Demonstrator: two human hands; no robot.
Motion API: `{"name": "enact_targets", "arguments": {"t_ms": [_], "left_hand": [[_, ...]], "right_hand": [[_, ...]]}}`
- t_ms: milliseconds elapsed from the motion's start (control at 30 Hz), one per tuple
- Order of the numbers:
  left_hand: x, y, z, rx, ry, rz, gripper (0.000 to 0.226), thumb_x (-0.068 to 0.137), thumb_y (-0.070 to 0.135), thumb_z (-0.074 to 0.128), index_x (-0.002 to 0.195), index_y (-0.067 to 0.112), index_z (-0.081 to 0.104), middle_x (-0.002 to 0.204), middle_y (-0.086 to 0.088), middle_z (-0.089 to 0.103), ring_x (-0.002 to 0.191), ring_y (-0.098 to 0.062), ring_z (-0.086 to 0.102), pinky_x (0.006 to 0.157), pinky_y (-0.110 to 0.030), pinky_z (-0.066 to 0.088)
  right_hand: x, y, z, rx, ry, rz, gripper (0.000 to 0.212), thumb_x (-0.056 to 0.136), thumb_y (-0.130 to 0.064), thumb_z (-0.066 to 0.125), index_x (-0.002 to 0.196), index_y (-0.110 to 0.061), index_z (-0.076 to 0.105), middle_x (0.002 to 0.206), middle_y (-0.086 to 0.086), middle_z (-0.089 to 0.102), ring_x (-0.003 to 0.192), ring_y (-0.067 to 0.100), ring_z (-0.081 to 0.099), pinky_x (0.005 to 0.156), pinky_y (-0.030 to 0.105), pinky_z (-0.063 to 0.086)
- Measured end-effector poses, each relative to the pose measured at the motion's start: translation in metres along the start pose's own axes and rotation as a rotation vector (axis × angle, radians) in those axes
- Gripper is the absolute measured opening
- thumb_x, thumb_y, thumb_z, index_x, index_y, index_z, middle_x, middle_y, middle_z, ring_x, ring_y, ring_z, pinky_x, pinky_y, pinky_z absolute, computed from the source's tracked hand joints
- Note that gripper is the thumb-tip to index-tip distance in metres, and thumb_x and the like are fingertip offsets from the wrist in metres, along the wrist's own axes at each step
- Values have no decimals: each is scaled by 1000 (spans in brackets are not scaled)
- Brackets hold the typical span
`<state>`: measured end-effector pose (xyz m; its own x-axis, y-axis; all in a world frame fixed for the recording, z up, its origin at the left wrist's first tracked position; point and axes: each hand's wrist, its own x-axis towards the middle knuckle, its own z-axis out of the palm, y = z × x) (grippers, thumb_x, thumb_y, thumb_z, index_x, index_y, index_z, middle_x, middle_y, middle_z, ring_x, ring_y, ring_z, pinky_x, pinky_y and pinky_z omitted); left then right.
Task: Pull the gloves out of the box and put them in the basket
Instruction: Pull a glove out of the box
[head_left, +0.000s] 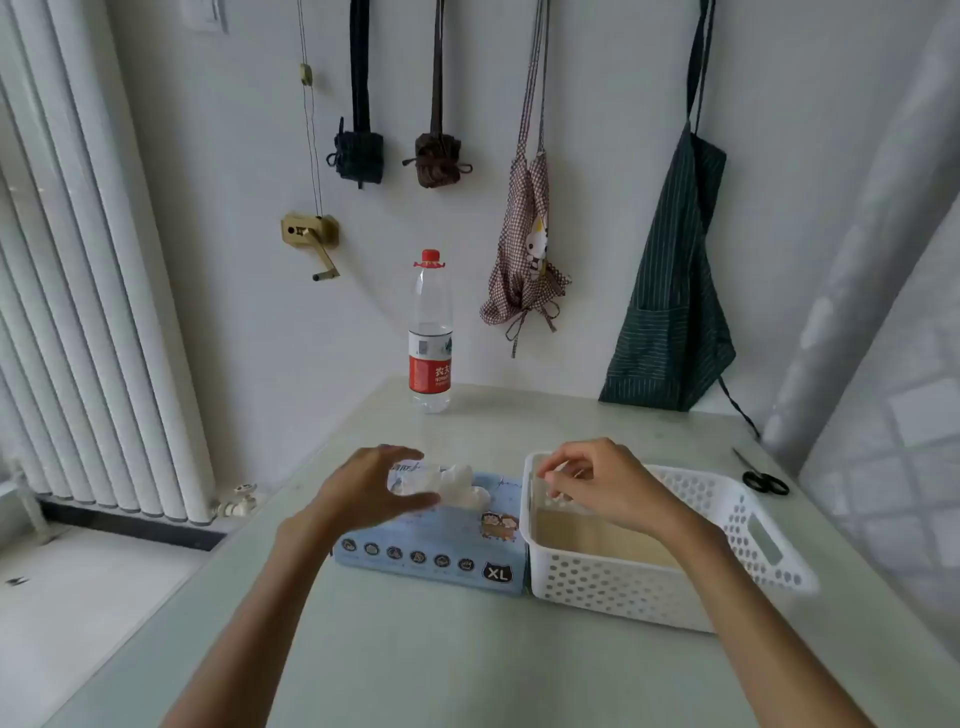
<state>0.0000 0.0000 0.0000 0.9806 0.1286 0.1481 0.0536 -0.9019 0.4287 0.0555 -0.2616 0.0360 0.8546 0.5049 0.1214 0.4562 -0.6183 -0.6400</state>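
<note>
A light blue glove box (431, 545) marked XL lies flat on the table, touching the left side of a white perforated basket (639, 587). A tuft of whitish clear gloves (462, 486) sticks up from the box's top opening. My left hand (363, 488) is over the box, with thumb and fingers curved round the left part of that tuft. My right hand (597, 488) hovers over the basket's back left corner. Its fingertips pinch a thin clear glove (556, 496) that hangs into the basket and is hard to make out.
A water bottle (430, 338) with a red cap stands at the table's far edge. Black scissors (763, 480) lie to the right behind the basket. Aprons (675, 291) and bags hang on the wall. A radiator (78, 312) stands to the left.
</note>
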Motion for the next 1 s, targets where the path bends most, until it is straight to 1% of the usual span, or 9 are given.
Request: {"name": "enact_targets", "arguments": {"t_ms": [100,167,300,467,600,700,833,933,1000], "left_hand": [[25,-22,23,147,-227,-60,142,27,104,27,150,33,15,159,5,8,146,-20,6,115,-45,15],[42,-35,34,144,-241,-95,149,19,106,21,150,36,8,159,7,2,146,-20,2,116,-46,12],[59,-42,39,190,-276,-101,143,19,105,24,146,41,17,155,11,16,143,-18,13,112,-45,22],[66,-37,40,177,-292,-109,138,22,102,30,145,41,20,152,11,19,140,-16,14,111,-43,22],[69,-38,35,194,-275,-31,135,27,103,21,145,37,24,152,10,24,140,-17,20,113,-38,17],[72,-40,27,0,-279,40,94,57,82,56,139,40,38,137,23,41,127,-3,38,100,-20,29],[75,-52,27,-110,-264,65,79,64,61,74,134,43,43,129,28,46,117,5,43,94,-10,30],[78,-55,30,-161,-306,82,68,71,53,74,131,39,48,124,28,51,106,10,48,83,2,34],[79,-60,33,-199,-317,90,66,70,55,74,130,38,50,121,26,56,107,7,52,92,-7,40]], "right_hand": [[27,13,20,-14,-17,-2,16,90,-21,59,93,-32,70,93,-10,68,89,3,62,84,28,51],[43,20,38,-34,-33,-9,16,91,-23,57,97,-33,69,93,-14,66,90,1,59,85,27,49],[72,18,61,-96,-17,-92,22,95,-28,53,113,-35,63,98,-22,60,103,4,55,91,26,44],[98,5,77,-253,-77,-158,40,100,-29,40,141,-32,41,133,-11,49,121,11,48,95,27,36],[99,9,86,-316,18,-156,22,98,-33,47,114,-32,61,116,-12,55,110,10,52,80,24,39],[98,12,86,-245,116,-180,9,93,-36,56,100,-34,62,105,-18,57,103,4,50,78,21,38],[100,0,86,-109,251,-243,17,95,-36,52,109,-37,60,110,-25,55,108,-2,45,87,18,35],[102,-10,102,-215,119,-258,30,95,-43,50,122,-35,56,122,-19,52,117,4,40,96,21,28],[106,-13,116,-301,73,-276,27,94,-40,53,120,-33,59,122,-16,54,114,9,42,98,24,28]]}}
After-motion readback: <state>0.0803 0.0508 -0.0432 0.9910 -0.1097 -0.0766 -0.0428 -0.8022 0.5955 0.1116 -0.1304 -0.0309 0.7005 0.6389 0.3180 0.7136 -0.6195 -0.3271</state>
